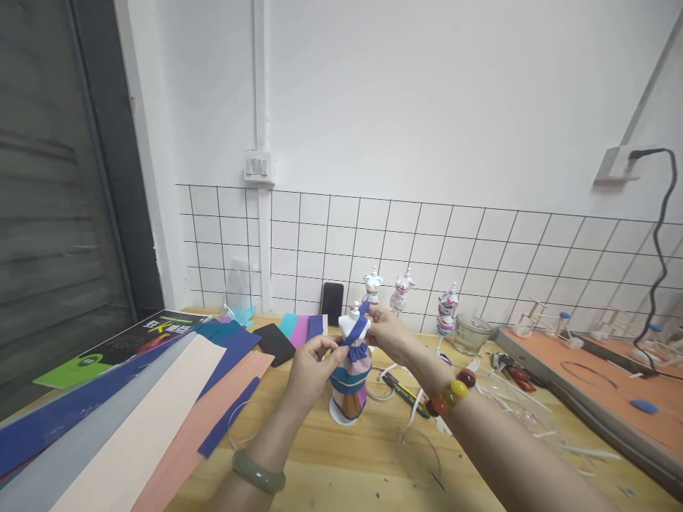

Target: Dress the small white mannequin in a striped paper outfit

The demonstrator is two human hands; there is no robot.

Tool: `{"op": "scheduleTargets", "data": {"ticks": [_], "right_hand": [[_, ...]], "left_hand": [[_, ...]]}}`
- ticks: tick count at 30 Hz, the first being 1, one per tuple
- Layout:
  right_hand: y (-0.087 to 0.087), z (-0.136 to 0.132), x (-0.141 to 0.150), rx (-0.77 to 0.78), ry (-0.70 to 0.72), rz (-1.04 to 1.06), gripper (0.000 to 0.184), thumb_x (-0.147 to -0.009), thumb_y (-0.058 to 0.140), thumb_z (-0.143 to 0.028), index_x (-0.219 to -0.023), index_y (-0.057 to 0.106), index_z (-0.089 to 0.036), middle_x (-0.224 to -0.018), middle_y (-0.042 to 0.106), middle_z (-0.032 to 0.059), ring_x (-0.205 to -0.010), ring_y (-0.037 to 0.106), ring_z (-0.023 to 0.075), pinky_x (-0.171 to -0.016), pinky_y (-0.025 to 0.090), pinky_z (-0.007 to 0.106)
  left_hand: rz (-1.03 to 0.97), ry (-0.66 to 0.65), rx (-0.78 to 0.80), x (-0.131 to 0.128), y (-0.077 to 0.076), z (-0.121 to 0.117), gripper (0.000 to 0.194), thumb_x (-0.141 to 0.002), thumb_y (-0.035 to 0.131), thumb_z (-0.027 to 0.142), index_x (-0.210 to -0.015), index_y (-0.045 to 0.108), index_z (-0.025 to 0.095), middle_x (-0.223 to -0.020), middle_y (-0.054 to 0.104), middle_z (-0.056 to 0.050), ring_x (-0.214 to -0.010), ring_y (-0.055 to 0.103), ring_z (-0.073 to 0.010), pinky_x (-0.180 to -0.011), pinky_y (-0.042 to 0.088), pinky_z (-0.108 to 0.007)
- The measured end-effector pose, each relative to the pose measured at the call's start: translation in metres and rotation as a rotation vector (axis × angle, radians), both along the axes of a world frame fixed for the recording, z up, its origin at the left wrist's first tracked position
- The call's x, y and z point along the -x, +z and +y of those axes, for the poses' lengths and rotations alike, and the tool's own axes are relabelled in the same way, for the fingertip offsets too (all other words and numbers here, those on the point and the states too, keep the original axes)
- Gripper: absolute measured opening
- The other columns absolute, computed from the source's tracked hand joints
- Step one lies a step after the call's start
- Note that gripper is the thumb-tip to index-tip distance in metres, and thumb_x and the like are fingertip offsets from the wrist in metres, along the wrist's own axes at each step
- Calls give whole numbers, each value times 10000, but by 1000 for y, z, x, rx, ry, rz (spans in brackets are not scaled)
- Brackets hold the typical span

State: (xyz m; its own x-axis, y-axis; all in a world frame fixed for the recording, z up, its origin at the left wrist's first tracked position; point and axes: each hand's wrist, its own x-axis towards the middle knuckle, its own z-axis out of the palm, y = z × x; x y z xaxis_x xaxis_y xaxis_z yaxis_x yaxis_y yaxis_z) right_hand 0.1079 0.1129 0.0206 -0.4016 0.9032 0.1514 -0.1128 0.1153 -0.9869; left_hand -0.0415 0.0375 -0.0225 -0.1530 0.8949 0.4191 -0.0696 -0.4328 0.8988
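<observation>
At the lower edge of the frame the two forearms reach in, the left one wearing a green bangle and the right one a bracelet of red and yellow beads; between the hands, just below and right of centre, a small white dress form stands upright on the wooden table, its skirt banded in pink, teal, purple and brown; the left hand is nearly closed, thumb and fingertips pinching the lower part of a blue strip at the figure's waist; the right hand is partly curled, its fingertips closed on the upper end of that strip at the shoulder; long sheets in blue, grey, cream and salmon fan across the lower left; a clear ring lies right of the figure's base, with a green utility knife a little farther back; at the right, an orange board carries small stick frames, and a pair of red-handled pliers lies just beside it; a black flat piece and a striped sheet lie beyond the left hand; farther back, a dark phone leans upright near the wall, three more patterned dress forms stand behind and to the right, and a glass jar sits beside the rightmost; behind everything, a black wire grid spans the white wall.
</observation>
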Motion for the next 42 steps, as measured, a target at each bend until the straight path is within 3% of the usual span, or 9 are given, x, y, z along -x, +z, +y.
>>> {"op": "scheduleTargets", "data": {"ticks": [6, 21, 25, 29, 31, 36, 42], "right_hand": [[2, -2, 2, -11, 120, -76, 435, -543, 751, -89, -966, 673, -147, -703, 674, -20, -586, 582, 98, -557, 458, 210], [-1, 2, 1, 4, 165, -160, 518, -523, 837, -189, -1015, 680, -156, -703, 694, -9, -575, 603, 105, -540, 458, 203], [-1, 1, 1, 30, 192, -147, 523, -538, 841, -221, -1029, 673, -152, -737, 710, 4, -621, 635, 117, -587, 485, 214], [-1, -2, 1, 64, 254, -141, 535, -538, 847, -234, -1035, 672, -144, -803, 727, 37, -718, 671, 153, -673, 518, 245], [0, -3, 1, 84, 273, -147, 543, -539, 848, -237, -1044, 668, -148, -829, 730, 47, -732, 677, 161, -661, 523, 240], [1, -3, 1, 136, 263, -180, 567, -583, 832, -261, -1103, 631, -158, -817, 725, 50, -681, 677, 153, -555, 518, 206], [6, -10, 0, 144, 252, -202, 699, -580, 831, -251, -1213, 552, -155, -802, 718, 49, -678, 677, 166, -532, 522, 223]], "left_hand": [[-21, -10, 7, 0, -1, 1, 165, -665, 727, 285, -621, 624, 163, -765, 714, -48, -743, 645, -191, -654, 486, -267], [-75, -51, -22, 1, -5, 4, 189, -630, 771, 272, -654, 622, 159, -797, 723, -57, -793, 669, -203, -686, 516, -275], [-73, -62, -31, 2, -5, 3, 240, -634, 769, 240, -804, 617, 165, -844, 713, -56, -873, 663, -212, -720, 515, -275], [-21, -114, -35, 3, -1, 0, 484, -657, 748, 204, -1117, 602, 172, -935, 713, -68, -955, 648, -222, -830, 501, -319], [22, -135, -39, 4, 2, -3, 527, -668, 737, 191, -1177, 601, 174, -968, 706, -68, -1002, 628, -228, -894, 473, -337], [141, -110, -60, 6, 11, -11, 377, -668, 735, 180, -1044, 710, 189, -960, 672, -49, -989, 584, -231, -947, 411, -354], [220, -94, -52, 7, 20, -18, 216, -669, 730, 189, -883, 759, 189, -830, 632, -37, -902, 574, -226, -881, 419, -349]]}}
